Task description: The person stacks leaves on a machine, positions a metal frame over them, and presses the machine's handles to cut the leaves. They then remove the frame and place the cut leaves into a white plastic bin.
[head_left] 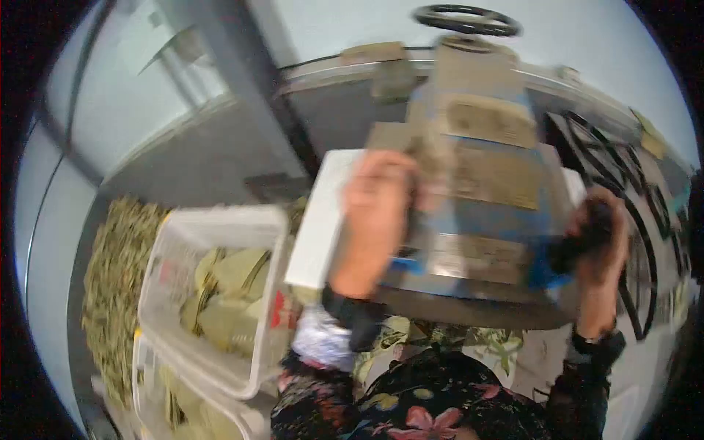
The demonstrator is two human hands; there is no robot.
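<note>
A machine point(491, 176) with a tan and blue body stands in front of me, a black handwheel point(466, 20) on its top. My left hand point(381, 187) is at the machine's left side, over a white panel; its fingers are blurred and partly hidden. On the right side, my right hand point(603, 227) is wrapped round a black knob-like thing point(587, 227), also blurred. The white panel point(323, 220) lies under and left of my left forearm.
A white basket point(275, 293) with flat green-tan pieces point(235, 279) stands at the left, with another basket point(139, 381) below it. Leafy material point(117, 293) is piled beyond them. Black hoses or cables point(645, 249) curve at the right. Green scraps point(499, 348) lie below the machine.
</note>
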